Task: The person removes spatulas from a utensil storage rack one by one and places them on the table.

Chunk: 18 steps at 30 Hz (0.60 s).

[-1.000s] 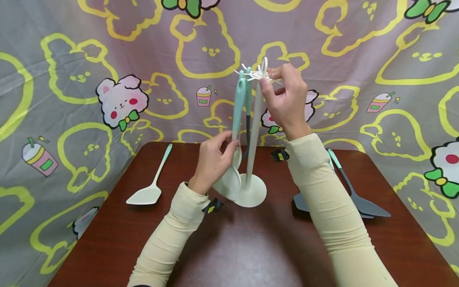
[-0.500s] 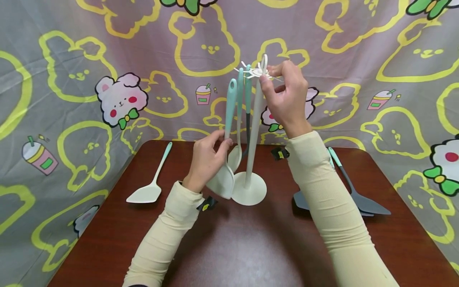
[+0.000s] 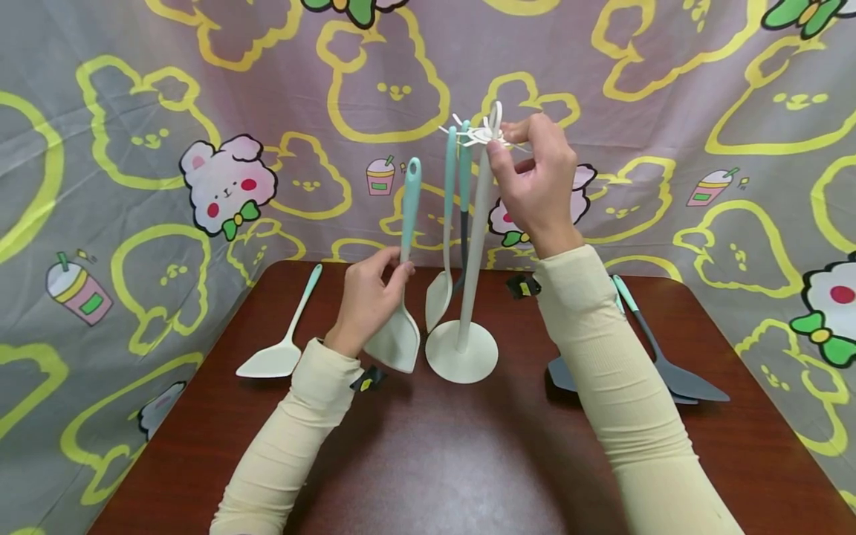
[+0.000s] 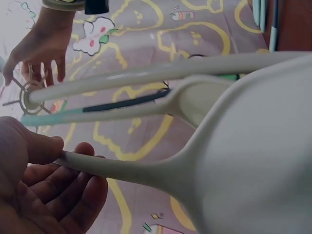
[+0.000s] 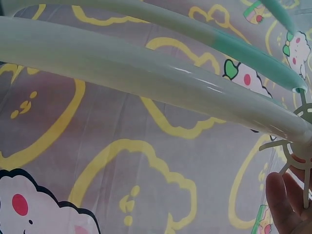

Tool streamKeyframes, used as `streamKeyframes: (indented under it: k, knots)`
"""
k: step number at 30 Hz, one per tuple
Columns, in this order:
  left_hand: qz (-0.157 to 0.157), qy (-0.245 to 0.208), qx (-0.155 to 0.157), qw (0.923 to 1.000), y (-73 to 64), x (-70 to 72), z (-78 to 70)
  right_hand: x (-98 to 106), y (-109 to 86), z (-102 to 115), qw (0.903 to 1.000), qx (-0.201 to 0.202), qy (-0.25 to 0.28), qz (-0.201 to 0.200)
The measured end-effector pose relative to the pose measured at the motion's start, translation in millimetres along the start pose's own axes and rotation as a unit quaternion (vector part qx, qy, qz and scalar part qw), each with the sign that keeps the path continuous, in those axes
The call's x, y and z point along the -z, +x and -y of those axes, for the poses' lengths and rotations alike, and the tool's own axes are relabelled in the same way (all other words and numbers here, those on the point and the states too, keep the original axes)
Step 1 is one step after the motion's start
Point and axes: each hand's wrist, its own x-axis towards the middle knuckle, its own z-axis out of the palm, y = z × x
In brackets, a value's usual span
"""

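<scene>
In the head view my left hand (image 3: 371,297) pinches the neck of a white turner (image 3: 400,345) with a mint handle. The turner hangs upright, left of a white utensil stand (image 3: 473,245) and apart from it. My right hand (image 3: 535,171) grips the stand's top, by the ring of hooks (image 3: 480,135). Two utensils hang from the hooks: a white spoon-shaped one (image 3: 439,293) with a mint handle and a dark grey one (image 3: 464,223) whose head is mostly hidden. In the left wrist view the turner's head (image 4: 258,146) looms close.
Another white turner (image 3: 270,360) lies at the left of the brown table (image 3: 455,461). Several dark grey utensils (image 3: 689,383) with mint handles lie at the right, partly behind my right sleeve. A patterned cloth (image 3: 267,74) hangs behind the table.
My left hand has moved left with the turner, whose handle top has come away from the hooks and the other utensils. My right hand stays at the stand's top.
</scene>
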Motion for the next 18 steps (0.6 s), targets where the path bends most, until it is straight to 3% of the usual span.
streamKeyframes:
  k: [11,18]
  knots:
    - [0.026,0.015,0.044,0.9986,-4.6,14.0,22.3,-2,0.6,3,0.9990,-0.021,0.024,-0.032]
    - [0.030,0.031,0.067,0.9968,-7.9,20.3,31.9,-2,1.5,2,0.9995,-0.010,0.017,-0.026]
